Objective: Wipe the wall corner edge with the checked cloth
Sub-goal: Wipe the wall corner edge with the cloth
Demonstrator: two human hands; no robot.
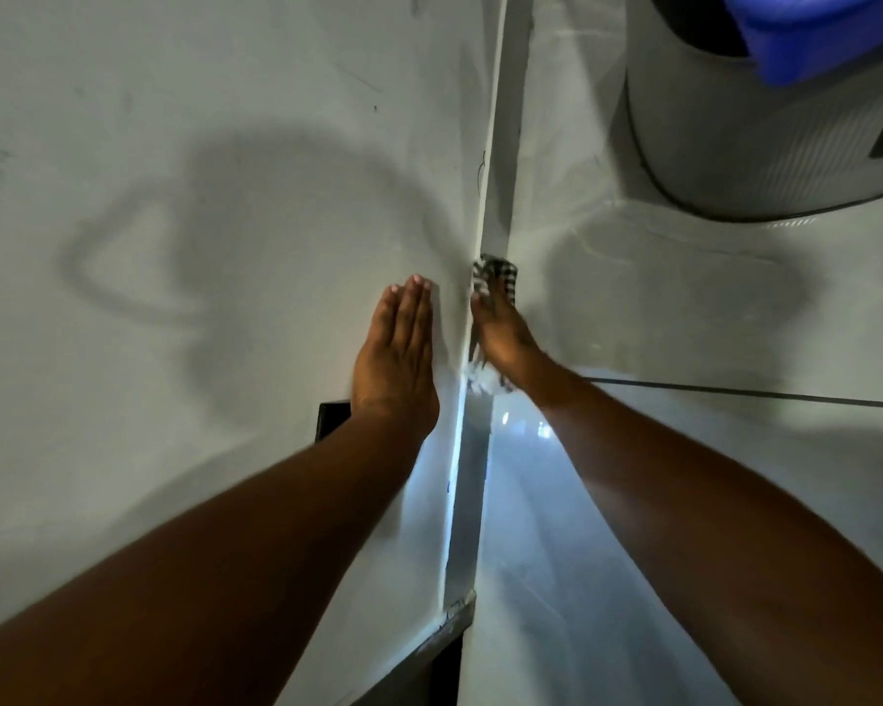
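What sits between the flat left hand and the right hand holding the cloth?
Head view: only bare white wall and the corner edge separate the left hand from the right hand pressing the checked cloth.

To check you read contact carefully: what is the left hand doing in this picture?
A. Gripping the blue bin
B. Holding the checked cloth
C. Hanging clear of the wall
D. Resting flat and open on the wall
D: the left hand lies flat, fingers straight, on the wall, while the right hand presses the checked cloth to the corner edge.

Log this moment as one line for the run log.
left hand: flat on wall | right hand: presses checked cloth on corner edge | step: wiping
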